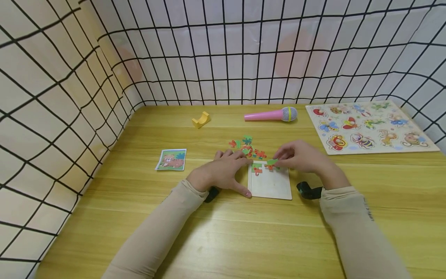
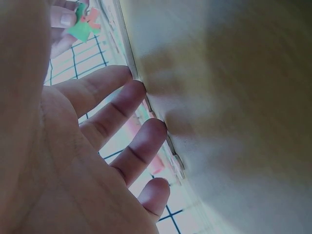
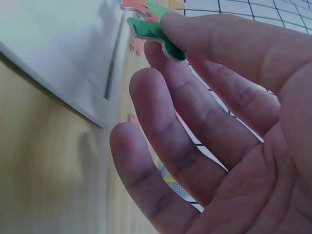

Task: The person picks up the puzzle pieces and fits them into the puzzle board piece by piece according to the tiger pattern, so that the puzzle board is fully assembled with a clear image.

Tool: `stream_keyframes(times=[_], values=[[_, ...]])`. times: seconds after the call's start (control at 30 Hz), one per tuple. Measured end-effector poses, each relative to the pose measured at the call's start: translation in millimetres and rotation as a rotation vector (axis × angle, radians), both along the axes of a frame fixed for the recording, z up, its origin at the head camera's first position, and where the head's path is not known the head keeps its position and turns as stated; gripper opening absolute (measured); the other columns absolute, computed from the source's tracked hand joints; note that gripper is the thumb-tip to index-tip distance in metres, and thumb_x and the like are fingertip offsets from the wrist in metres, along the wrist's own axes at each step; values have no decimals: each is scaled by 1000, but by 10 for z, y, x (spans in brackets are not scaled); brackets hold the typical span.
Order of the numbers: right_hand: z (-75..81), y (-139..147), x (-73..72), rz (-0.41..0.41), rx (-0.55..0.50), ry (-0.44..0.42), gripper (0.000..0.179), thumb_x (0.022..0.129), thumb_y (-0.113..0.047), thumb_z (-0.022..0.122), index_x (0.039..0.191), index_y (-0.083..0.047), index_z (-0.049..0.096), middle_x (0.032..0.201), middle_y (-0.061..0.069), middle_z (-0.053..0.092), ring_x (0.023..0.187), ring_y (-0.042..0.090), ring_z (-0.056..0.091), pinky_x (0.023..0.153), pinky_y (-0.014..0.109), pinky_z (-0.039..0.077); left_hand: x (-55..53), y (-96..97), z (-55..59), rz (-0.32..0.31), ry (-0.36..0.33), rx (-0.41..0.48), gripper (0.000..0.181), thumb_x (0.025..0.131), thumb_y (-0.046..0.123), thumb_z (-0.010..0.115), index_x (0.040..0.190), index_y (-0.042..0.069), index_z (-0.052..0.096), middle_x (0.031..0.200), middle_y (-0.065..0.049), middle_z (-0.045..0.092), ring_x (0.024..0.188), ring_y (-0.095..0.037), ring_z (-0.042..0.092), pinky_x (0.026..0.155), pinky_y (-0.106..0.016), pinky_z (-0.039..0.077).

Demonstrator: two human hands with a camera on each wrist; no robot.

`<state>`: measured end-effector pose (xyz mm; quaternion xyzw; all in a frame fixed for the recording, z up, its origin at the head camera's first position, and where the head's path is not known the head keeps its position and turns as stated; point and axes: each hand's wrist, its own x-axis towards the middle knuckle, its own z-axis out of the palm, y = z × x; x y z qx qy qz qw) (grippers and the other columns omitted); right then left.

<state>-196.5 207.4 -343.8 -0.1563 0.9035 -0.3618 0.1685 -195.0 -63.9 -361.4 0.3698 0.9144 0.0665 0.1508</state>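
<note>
A square white puzzle tray (image 1: 270, 186) lies on the table in the head view, with a green and orange piece (image 1: 257, 169) in its upper left corner. My left hand (image 1: 227, 170) rests at the tray's left side, fingers spread and nearly straight, thumb by the lower left corner. Between thumb and index finger, my right hand (image 1: 299, 156) pinches a green and orange jigsaw piece (image 3: 148, 30) over the tray's upper edge. The other right fingers extend loosely in the right wrist view. Just beyond the tray sit several loose jigsaw pieces (image 1: 247, 148), partly overlapping.
A small picture card (image 1: 171, 159) of a pink animal lies to the left. Farther back are a yellow curved block (image 1: 201, 119) and a pink toy microphone (image 1: 271, 114). A wooden insect puzzle board (image 1: 371, 127) occupies the back right. Black netting (image 1: 223, 54) surrounds the table.
</note>
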Motion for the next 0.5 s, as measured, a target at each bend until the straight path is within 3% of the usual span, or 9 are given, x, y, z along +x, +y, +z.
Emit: stream_keyframes(times=[0.33,0.5], values=[[-46,-97,7,19,-11,-34,20,93,-16,74,107,-3,72,97,6,72,86,22,62,71,36,48,-16,7,-25,-3,13,-7,105,71,81,68,154,24,41,145,3,40,124,-22,36,101,-47,25],[-80,-117,1,11,23,-5,20,92,-20,76,105,-6,73,100,7,70,91,24,62,76,37,49,-12,5,-17,-4,15,-6,105,71,82,68,154,23,42,144,2,40,124,-22,35,101,-47,25]])
